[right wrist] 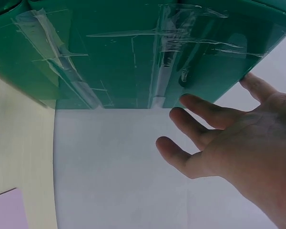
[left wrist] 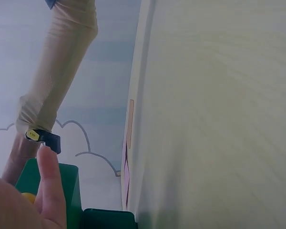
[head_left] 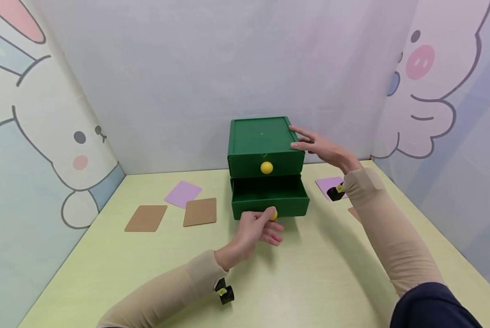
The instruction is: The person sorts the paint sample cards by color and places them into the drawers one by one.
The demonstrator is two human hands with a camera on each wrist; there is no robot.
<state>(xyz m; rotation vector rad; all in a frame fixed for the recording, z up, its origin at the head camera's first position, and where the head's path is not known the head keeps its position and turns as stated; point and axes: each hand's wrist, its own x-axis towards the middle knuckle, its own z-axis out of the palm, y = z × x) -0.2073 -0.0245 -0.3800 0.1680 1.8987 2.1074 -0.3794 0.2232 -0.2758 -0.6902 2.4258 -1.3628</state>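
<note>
A small green drawer cabinet (head_left: 261,136) stands near the back wall. Its lower drawer (head_left: 291,208) is pulled out, and the upper one is closed, with a yellow round knob (head_left: 266,167) on its front. My left hand (head_left: 249,234) pinches the lower drawer's yellow knob (head_left: 274,214) between thumb and fingers, covering most of it. My right hand (head_left: 326,148) rests its fingertips on the cabinet's right top edge, fingers spread. In the right wrist view, that hand (right wrist: 238,138) is beside the cabinet's side, which bears strips of clear tape (right wrist: 167,57).
Left of the cabinet lie a purple card (head_left: 183,194) and two brown cards, one (head_left: 146,218) farther left and one (head_left: 200,212) nearer. On the right, another purple card (head_left: 326,186) and a brown card (head_left: 353,213) are partly hidden by the right arm. Cartoon-printed walls (head_left: 441,114) enclose the table.
</note>
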